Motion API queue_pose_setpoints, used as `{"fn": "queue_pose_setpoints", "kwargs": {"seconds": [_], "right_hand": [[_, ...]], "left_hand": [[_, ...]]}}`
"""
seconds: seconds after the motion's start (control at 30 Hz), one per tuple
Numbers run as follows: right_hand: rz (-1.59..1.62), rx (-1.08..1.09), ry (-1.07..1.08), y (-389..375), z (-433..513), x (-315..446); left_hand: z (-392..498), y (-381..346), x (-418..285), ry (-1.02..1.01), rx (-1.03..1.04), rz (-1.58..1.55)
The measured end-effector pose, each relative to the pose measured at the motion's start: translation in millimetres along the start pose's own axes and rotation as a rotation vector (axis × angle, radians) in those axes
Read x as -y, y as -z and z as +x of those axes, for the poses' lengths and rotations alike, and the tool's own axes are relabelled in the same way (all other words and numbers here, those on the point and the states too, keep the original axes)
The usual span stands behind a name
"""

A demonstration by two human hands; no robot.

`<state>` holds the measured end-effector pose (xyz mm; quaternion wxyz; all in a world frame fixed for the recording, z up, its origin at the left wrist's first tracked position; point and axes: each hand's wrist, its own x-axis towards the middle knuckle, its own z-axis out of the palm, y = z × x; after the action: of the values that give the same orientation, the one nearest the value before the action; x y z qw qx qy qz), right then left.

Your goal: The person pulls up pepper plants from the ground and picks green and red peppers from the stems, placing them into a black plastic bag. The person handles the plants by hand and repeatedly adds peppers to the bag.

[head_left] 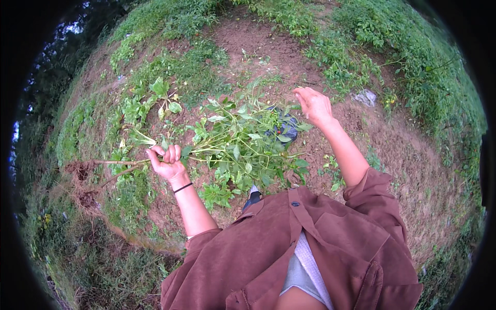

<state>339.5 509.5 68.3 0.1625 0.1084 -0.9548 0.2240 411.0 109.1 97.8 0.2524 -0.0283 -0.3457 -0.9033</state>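
My left hand (167, 162) is closed around the stems of an uprooted leafy plant (236, 143). Its roots (87, 193), clumped with soil, stick out to the left, and its leafy branches spread to the right in front of me. Beyond the branches lies a dark plastic bag (286, 130), partly covered by leaves, with small green and red pieces showing at it. My right hand (316, 105) is raised above and right of the bag, its fingers bent and close together; whether something small is between the fingertips cannot be told.
Reddish-brown soil (267, 46) runs ahead between rows of green plants (418, 77). A pale crumpled plastic piece (365, 97) lies to the right. Low leafy plants (135, 108) grow at the left, with tall grass (116, 267) at the lower left. A shoe tip (254, 193) shows below the branches.
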Motion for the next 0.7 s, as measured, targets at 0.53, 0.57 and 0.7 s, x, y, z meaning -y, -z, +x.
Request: {"fn": "queue_pose_setpoints", "kwargs": {"seconds": [0.53, 0.57, 0.7], "right_hand": [[-0.040, -0.017, 0.083, -46.4, -0.9, 14.9], [-0.055, -0.024, 0.113, -47.9, -0.1, 13.1], [-0.103, -0.014, 0.205, -53.3, 2.2, 14.9]], "left_hand": [[0.8, -0.3, -6.3, 0.001, -0.009, -0.026], [1.1, -0.7, -6.5, 0.002, -0.006, -0.023], [0.4, 0.4, -7.8, -0.007, 0.000, -0.025]]}}
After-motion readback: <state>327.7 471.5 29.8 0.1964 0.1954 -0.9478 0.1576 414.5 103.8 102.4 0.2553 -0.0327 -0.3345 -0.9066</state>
